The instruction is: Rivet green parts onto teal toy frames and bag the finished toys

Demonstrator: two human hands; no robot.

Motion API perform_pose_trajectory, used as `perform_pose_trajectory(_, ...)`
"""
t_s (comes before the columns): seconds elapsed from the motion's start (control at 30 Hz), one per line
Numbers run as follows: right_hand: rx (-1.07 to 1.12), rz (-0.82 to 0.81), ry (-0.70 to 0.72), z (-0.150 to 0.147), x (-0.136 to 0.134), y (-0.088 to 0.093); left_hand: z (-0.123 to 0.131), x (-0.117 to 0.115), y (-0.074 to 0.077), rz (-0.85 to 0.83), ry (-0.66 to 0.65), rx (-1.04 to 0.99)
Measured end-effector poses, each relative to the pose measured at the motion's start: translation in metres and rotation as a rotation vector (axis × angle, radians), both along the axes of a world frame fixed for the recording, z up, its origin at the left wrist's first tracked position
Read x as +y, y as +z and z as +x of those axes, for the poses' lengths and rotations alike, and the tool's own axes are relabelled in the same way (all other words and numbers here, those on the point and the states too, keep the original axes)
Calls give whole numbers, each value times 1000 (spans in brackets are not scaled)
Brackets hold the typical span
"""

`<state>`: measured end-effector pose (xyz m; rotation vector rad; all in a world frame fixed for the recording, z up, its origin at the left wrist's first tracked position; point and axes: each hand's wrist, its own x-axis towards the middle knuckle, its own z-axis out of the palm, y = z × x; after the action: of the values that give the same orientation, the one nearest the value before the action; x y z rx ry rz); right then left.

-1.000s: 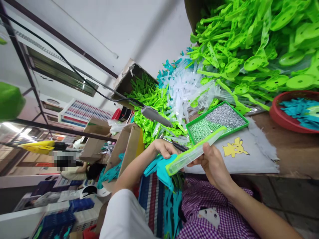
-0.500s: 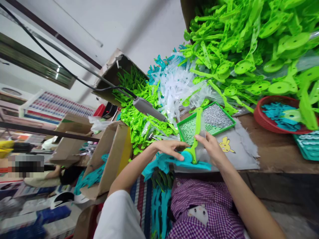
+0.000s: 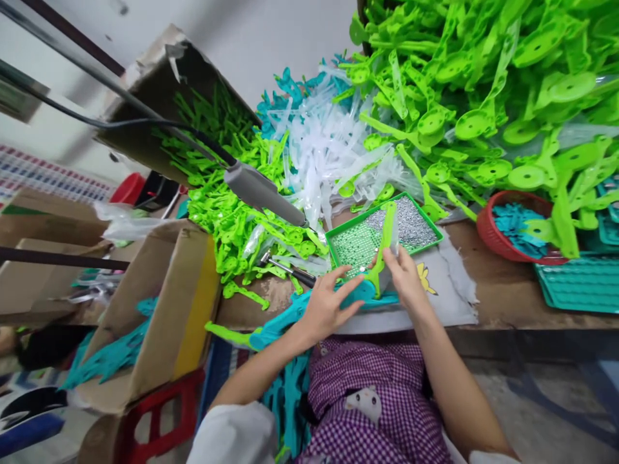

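Observation:
My left hand lies with fingers spread on a teal plastic piece at the table's front edge, pressing it down. My right hand pinches a green plastic arm wrapped in clear film, standing upright on the teal piece. Just behind both hands sits a green tray full of small silver screws. A grey electric screwdriver hangs on a black cable to the left of the tray.
Heaps of green, white and teal plastic parts cover the back of the wooden table. A red bowl of teal parts and a teal tray stand at right. Cardboard boxes stand at left.
The green arm went from lying across my right hand to standing upright on the teal piece. My left hand moved onto the teal piece and flattened. The view swung down towards the table.

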<state>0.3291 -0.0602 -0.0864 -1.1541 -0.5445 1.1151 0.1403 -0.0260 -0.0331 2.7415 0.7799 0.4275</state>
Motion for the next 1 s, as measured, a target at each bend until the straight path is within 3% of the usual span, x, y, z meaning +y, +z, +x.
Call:
perform_pose_trajectory(0.2, -56, 87, 119, -4, 0, 18, -7, 0, -7, 14, -107, -184)
perform_pose_trajectory(0.37, 107, -34, -63, -9, 15, 31, -14, -1, -8, 171, -186, -298)
perform_pose_trajectory(0.63, 158, -116, -28, -17, 24, 57, -24, 3, -18, 159, -224, -348)
perform_pose_trajectory(0.87, 351, -142, -216, -18, 5, 39, -19, -4, -15, 159, -333, -328)
perform_pose_trajectory(1.0, 182, -76, -262, -16, -15, 36, -17, -5, -21, 110, -390, -291)
